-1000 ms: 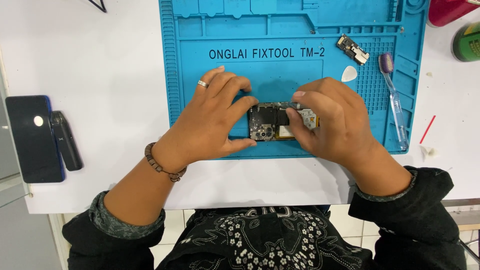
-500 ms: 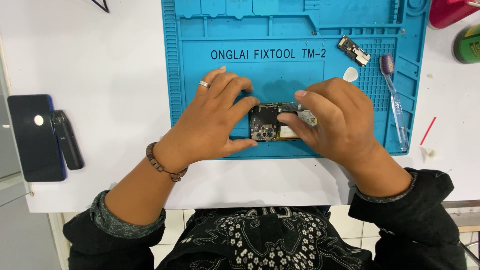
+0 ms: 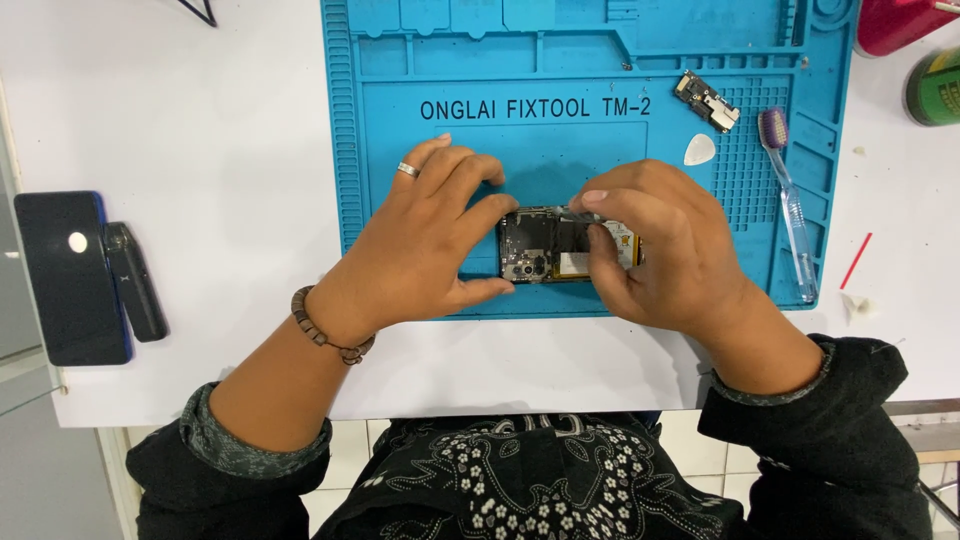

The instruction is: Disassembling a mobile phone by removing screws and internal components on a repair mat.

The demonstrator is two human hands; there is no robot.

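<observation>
An opened phone (image 3: 545, 250), its dark circuit board and yellow-white battery area exposed, lies on a blue repair mat (image 3: 590, 60). My left hand (image 3: 420, 245), with a ring and a bead bracelet, clasps the phone's left end between thumb and fingers. My right hand (image 3: 665, 245) covers the phone's right part and pinches a thin metal tool (image 3: 572, 212) whose tip rests on the board. Most of the phone's right side is hidden under that hand.
On the mat lie a small circuit part (image 3: 707, 100), a white pick (image 3: 699, 150) and a purple-headed brush (image 3: 790, 200). A dark phone (image 3: 70, 275) and black stick-shaped device (image 3: 135, 280) sit on the white table at left. Red container (image 3: 895, 20), green tin (image 3: 935, 85) at top right.
My right hand has shifted slightly, its fingers and tool now pressing nearer the middle of the board. My left hand keeps its hold.
</observation>
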